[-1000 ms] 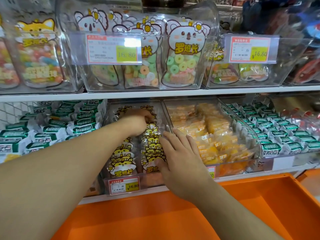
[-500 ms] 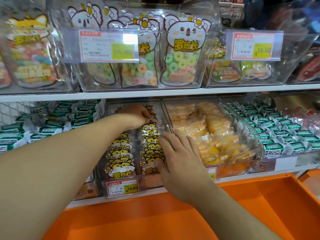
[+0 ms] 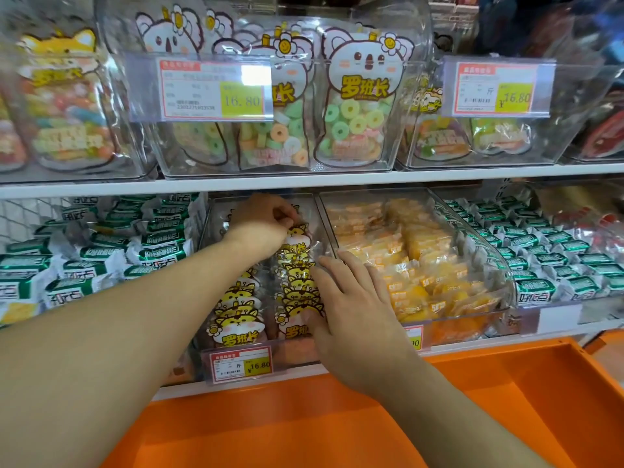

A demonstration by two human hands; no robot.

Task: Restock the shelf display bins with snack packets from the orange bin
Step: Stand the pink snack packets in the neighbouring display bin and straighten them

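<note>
Packets (image 3: 297, 282) lie between left hand (image 3: 261, 224) and right hand (image 3: 351, 312).

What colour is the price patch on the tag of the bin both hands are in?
Yellow, on a red-bordered white price tag; head view.

Yellow price tag (image 3: 241, 91) (16.80), white shelf edge (image 3: 304, 181), wire mesh (image 3: 20, 217) at left

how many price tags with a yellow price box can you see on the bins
4. Two on the upper shelf: the upper middle tag and the upper right tag. Two below: the lower tag and one half hidden behind the right hand. More may be hidden.
</note>
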